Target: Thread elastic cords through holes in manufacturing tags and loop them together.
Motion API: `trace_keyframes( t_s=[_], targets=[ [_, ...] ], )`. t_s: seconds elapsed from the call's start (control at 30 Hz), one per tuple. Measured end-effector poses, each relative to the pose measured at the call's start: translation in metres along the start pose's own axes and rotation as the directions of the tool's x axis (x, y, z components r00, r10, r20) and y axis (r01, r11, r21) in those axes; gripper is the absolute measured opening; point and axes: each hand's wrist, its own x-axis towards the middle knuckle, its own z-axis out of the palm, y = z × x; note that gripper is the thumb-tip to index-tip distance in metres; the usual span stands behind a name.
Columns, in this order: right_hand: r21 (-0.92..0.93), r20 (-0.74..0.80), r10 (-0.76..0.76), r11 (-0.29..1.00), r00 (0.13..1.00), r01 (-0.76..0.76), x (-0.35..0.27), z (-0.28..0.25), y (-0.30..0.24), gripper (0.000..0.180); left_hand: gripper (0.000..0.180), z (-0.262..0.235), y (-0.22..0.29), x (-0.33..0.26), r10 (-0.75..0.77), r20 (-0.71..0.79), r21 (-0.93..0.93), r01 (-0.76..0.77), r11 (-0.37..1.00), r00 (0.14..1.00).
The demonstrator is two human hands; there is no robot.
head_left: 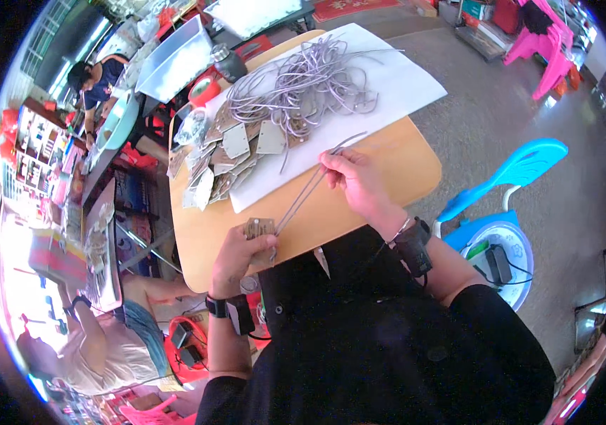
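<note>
Between thumb and fingers, my left hand [239,255] grips a small grey-brown card tag [260,228] at the table's near edge. A thin grey-purple cord [301,200] runs up from that tag, doubled into two strands. Farther right, my right hand [356,177] pinches the cord's upper part, and its loose ends stick out past the fingers. Beyond both hands lies a tangled heap of similar cords [310,81] on a white sheet [402,78]. A pile of card tags [229,152], grey and brown, spreads to the left of the heap.
The wooden table [402,156] has a tape roll [204,92] and a dark jar [228,64] at its far left. A blue chair [508,177] and a white basin [515,283] stand at right. Two people work at left, by a teal basin [120,124] and a side table.
</note>
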Motion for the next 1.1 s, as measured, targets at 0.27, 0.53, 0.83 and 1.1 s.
trace_keyframes(
  t_s=[0.27, 0.53, 0.83, 1.1],
  targets=[
    [0.087, 0.058, -0.066, 0.994, 0.996, 0.061, 0.002, -0.007, 0.009, 0.018, 0.018, 0.006, -0.004, -0.007, 0.011, 0.035, -0.099, -0.007, 0.995, 0.999],
    [0.095, 0.1, -0.142, 0.987, 0.985, 0.132, 0.004, -0.014, 0.01, 0.014, 0.014, 0.008, -0.008, -0.01, 0.074, 0.014, -0.033, -0.074, 0.997, 0.997],
    [0.378, 0.097, -0.123, 0.923, 0.988, 0.078, 0.02, -0.018, 0.019, 0.013, 0.023, -0.006, -0.027, -0.003, 0.173, -0.121, -0.126, -0.188, 0.974, 0.978],
    [0.354, 0.178, -0.1, 0.935, 0.979, 0.031, 0.02, -0.024, 0.017, 0.02, 0.03, -0.002, -0.026, -0.007, 0.272, -0.102, -0.327, -0.291, 0.899, 0.957]
  ],
)
